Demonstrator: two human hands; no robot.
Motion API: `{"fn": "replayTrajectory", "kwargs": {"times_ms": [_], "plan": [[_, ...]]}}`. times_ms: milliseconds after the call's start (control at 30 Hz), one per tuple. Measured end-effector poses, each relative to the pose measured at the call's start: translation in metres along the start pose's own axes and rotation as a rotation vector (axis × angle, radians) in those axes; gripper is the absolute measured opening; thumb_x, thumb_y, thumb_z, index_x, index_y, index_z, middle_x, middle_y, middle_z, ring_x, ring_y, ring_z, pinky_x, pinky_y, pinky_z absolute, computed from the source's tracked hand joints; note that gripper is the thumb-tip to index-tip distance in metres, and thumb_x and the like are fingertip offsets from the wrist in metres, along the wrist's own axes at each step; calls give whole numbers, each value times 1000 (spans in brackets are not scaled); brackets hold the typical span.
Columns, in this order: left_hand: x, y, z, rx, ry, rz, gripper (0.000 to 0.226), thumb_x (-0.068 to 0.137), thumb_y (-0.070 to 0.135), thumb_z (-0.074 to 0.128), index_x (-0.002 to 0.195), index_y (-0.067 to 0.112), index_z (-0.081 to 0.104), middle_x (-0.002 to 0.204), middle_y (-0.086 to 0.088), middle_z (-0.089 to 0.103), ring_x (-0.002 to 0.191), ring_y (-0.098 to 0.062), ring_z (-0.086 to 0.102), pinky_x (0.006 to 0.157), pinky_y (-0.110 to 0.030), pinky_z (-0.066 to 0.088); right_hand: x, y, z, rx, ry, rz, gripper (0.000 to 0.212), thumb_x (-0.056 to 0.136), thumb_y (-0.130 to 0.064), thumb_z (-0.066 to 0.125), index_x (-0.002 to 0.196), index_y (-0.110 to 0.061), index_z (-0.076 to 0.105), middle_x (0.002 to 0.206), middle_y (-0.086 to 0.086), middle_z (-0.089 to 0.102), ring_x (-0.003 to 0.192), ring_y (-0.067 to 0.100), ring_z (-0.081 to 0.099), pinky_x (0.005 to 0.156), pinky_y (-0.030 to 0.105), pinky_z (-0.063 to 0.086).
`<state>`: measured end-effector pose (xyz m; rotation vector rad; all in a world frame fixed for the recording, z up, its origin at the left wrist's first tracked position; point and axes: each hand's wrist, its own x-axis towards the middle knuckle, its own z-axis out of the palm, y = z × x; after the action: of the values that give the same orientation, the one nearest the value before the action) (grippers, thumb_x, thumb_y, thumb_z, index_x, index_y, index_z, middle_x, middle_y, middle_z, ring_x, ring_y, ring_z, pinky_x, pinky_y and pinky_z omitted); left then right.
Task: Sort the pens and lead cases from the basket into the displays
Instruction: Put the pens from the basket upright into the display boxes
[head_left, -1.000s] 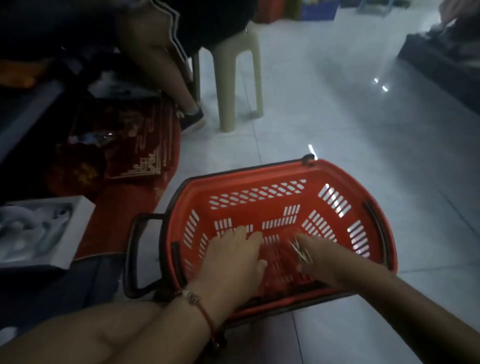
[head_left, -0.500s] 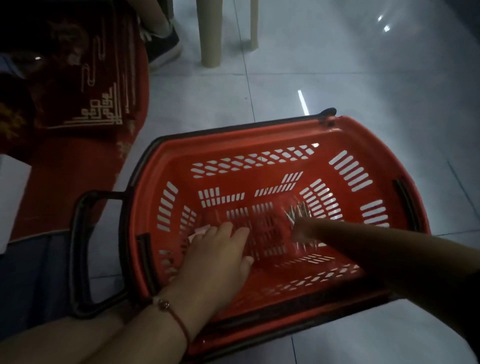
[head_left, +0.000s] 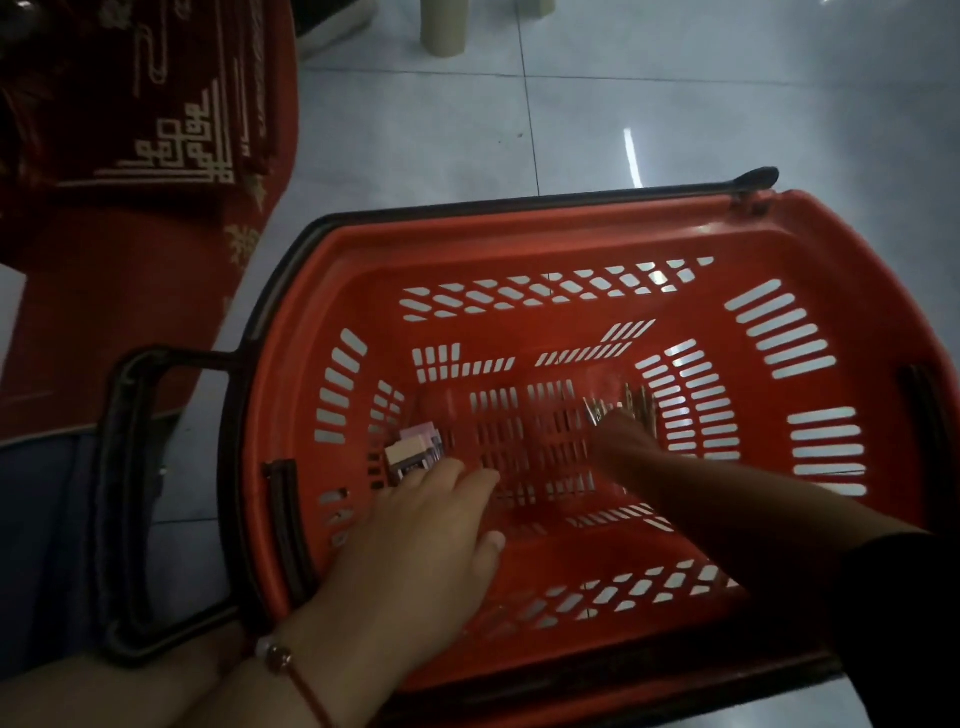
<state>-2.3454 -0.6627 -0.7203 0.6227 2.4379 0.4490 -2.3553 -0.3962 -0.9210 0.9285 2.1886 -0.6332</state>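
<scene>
In the red basket (head_left: 571, 244), the left hand (head_left: 415, 551) nears lead cases (head_left: 415, 449); the right hand (head_left: 621, 434) seemingly grips pens (head_left: 631, 402).

Dim, bluish light leaves the view grainy and soft, with a white glare streak on the glossy grey tiled floor (head_left: 631, 156) and wide-angle bending at the edges.

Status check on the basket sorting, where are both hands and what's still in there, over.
Right hand gripping a bundle of pens on the basket floor. Left hand flat, fingertips by the lead cases. Nothing blocking either.
</scene>
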Motion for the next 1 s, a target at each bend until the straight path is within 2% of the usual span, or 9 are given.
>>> {"fn": "replayTrajectory", "kwargs": {"times_ms": [167,267,367,500,567,700,800,867,1000], "plan": [[1,-1,-1,-10,-26,-10,54,98,51,43,148,38,26,145,19,34,133,-5,33,108,-32,35,1,0,4,33,-19,-4,9,99,-6,48,107,-4,52,89,9,63,69,17,63,55,25,54],[-1,2,-2,-18,-45,-7,54,98,51,43,148,38,27,146,18,35,134,-6,33,108,-32,36,-8,-1,6,210,-110,23,33,104,-21,46,132,-3,45,99,4,65,72,18,65,53,19,49],[-2,5,-5,-56,-42,-3,53,99,48,43,148,37,28,147,17,36,135,-6,33,109,-28,34,-27,-21,5,182,-212,66,32,106,-22,42,130,-4,52,84,5,56,62,12,52,46,17,40],[0,7,-8,-244,-45,-107,49,99,46,44,146,34,36,147,12,42,134,-7,39,106,-25,33,-97,-70,-30,378,-424,-134,36,108,-31,30,117,-10,58,103,7,65,91,18,63,80,31,49],[4,7,-11,-421,-13,-223,49,98,51,44,143,32,42,145,8,46,131,-9,44,107,-26,35,-138,-85,-51,532,-550,-220,33,107,-31,31,106,-17,62,102,3,69,92,13,65,78,29,50],[10,13,-22,-965,-32,-447,78,76,81,48,134,29,54,131,6,60,119,-13,56,105,-39,43,-193,-100,-70,629,-681,-475,37,101,-38,45,127,-17,61,125,5,68,117,20,63,103,44,50],[1,25,-31,-1344,-28,-487,53,87,61,59,125,23,58,114,2,69,101,-13,67,91,-33,54,-230,-105,-78,500,-598,-667,26,100,-11,45,115,-23,63,106,-4,74,98,10,69,86,34,56],[-6,31,-33,-1360,55,-472,41,92,53,56,123,27,54,112,6,67,98,-7,64,81,-24,53,-247,-107,-80,450,-496,-725,25,97,-14,47,109,-25,66,101,19,71,83,30,66,74,49,53],[-29,40,-44,-1303,145,-475,88,66,86,52,136,32,49,125,2,63,110,-16,62,94,-38,52,-268,-106,-90,482,-518,-687,23,101,-14,48,107,-12,69,93,19,74,80,35,70,71,41,58]]}}
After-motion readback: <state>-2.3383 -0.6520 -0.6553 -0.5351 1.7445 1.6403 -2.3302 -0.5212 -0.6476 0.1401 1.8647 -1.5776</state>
